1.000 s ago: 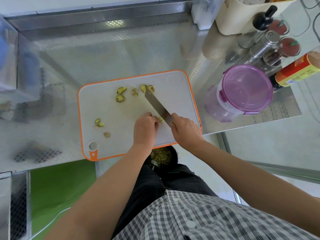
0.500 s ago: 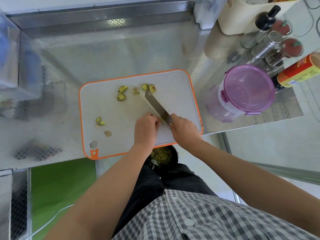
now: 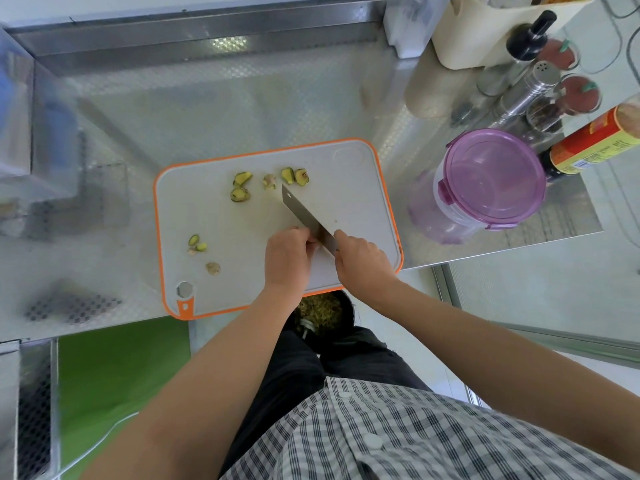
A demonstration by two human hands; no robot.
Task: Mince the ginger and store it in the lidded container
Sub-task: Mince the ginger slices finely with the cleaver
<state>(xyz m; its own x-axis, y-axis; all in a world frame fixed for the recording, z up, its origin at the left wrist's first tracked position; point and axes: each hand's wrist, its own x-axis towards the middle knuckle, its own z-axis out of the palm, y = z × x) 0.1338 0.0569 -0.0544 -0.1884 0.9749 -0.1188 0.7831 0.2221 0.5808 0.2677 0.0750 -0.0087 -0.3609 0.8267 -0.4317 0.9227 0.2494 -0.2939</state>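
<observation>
A white cutting board (image 3: 346,181) with an orange rim lies on the steel counter. Several ginger slices (image 3: 242,187) lie scattered near its far edge and its left side. My right hand (image 3: 362,259) grips the handle of a knife (image 3: 304,216), whose blade points away toward the far slices. My left hand (image 3: 287,259) is curled over a piece of ginger right beside the blade; the piece itself is hidden under my fingers. A clear container with a purple clip lid (image 3: 491,176) stands to the right of the board, lid on.
Spice shakers (image 3: 530,91), a dark bottle (image 3: 526,39), a red and yellow can (image 3: 595,142) and a cream bin (image 3: 485,32) crowd the back right. The counter's right edge (image 3: 502,252) runs just past the container. A bin with scraps (image 3: 320,310) sits below the board's front edge.
The knife blade has shifted slightly along the piece under my left hand. Both hands stay in nearly the same spot on the board.
</observation>
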